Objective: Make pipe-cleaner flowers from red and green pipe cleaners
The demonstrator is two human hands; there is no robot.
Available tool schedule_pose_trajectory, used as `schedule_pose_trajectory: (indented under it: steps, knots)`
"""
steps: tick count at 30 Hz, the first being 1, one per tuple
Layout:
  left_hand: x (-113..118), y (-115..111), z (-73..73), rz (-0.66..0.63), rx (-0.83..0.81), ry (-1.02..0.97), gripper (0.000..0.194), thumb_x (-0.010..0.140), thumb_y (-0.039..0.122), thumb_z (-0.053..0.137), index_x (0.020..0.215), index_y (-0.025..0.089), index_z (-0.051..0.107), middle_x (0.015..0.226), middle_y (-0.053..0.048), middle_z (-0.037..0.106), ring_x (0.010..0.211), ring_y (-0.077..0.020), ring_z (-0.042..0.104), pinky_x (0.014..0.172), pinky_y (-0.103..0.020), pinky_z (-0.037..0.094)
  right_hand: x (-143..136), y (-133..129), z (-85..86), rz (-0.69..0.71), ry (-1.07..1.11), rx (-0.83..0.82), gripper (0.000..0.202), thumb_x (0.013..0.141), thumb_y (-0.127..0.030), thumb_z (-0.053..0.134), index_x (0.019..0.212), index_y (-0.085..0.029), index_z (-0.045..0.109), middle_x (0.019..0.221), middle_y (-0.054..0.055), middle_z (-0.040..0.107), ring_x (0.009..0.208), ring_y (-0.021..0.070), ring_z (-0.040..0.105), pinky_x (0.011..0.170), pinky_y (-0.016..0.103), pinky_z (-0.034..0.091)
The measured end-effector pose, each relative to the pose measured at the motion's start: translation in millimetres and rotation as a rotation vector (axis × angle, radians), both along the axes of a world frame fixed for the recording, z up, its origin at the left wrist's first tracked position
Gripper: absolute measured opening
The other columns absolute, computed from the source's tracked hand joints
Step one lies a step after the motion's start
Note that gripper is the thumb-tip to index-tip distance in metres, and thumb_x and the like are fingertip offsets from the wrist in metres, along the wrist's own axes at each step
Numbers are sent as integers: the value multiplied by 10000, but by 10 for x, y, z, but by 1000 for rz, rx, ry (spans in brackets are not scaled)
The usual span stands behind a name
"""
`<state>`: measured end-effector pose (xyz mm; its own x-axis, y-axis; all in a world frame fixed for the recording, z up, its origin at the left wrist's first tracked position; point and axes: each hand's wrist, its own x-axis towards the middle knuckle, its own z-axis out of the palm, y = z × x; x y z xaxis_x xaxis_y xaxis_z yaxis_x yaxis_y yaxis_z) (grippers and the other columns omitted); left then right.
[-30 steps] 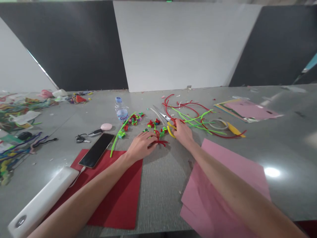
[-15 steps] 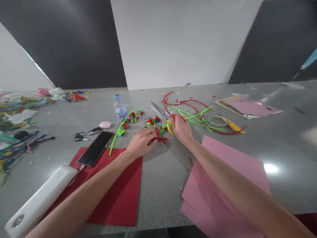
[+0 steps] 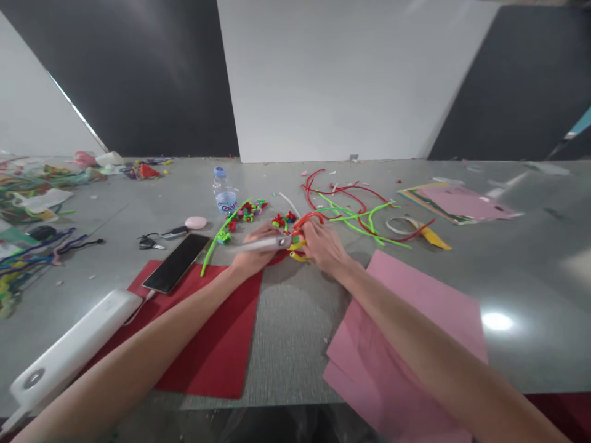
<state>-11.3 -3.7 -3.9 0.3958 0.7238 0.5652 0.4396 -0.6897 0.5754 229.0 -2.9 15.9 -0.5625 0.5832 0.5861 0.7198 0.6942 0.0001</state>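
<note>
My right hand (image 3: 322, 247) is closed around a pair of scissors (image 3: 282, 242) with red and yellow handles. Their blades, smeared by motion, point left and pass across my left hand (image 3: 252, 259). Red pipe cleaners (image 3: 278, 258) show at the closed fingers of my left hand, though the blades cover part of that grip. Just behind the hands lie small twisted red and green pipe cleaner pieces (image 3: 279, 220), with more of them (image 3: 249, 212) near the bottle. A long green pipe cleaner (image 3: 211, 247) lies left of my left hand.
Loose red and green pipe cleaners (image 3: 364, 216) spread behind my right hand, near a tape roll (image 3: 401, 226). Pink sheets (image 3: 406, 320) lie under my right forearm. Around my left arm are red sheets (image 3: 217, 344), a phone (image 3: 178, 264), a white power bank (image 3: 76, 344) and a bottle (image 3: 225, 194).
The scissors have swung from pointing away at the upper left to lying across my left hand. My right hand has moved left, closer to the left one.
</note>
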Motion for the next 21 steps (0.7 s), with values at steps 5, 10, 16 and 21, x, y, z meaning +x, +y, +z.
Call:
schedule_pose_trajectory:
  steps: [5, 10, 16, 21]
  knots:
    - [-80, 12, 117, 37, -279, -254, 360, 1042, 469, 583, 951, 162, 748, 920, -72, 765, 862, -200, 685, 785, -298, 531, -207, -169, 26, 200, -184, 41, 124, 1079, -114, 491, 1103, -199, 578, 1061, 114, 713, 963, 259, 650, 716, 340, 430]
    - [-56, -78, 204, -21, -413, -433, 444, 1014, 587, 630, 896, 166, 710, 878, -60, 767, 847, -199, 703, 797, -301, 558, -329, -238, 33, 339, -288, -43, 143, 1125, -142, 464, 1148, -178, 600, 1059, 110, 713, 941, 248, 642, 747, 351, 444]
    - [-43, -85, 157, -113, -640, -649, 493, 888, 505, 849, 1212, 173, 683, 1105, -119, 848, 884, -226, 794, 799, -324, 608, -399, -290, 32, 357, -372, -125, 145, 1130, -157, 473, 1177, -158, 610, 1076, 126, 731, 920, 255, 658, 752, 364, 456]
    - [-60, 18, 79, -30, -604, -750, 450, 879, 493, 846, 1145, 167, 687, 969, -77, 843, 759, -163, 753, 727, -274, 587, -377, -292, -7, 339, -244, -183, 95, 1119, -248, 539, 1100, -185, 608, 1043, 115, 734, 921, 246, 663, 771, 345, 464]
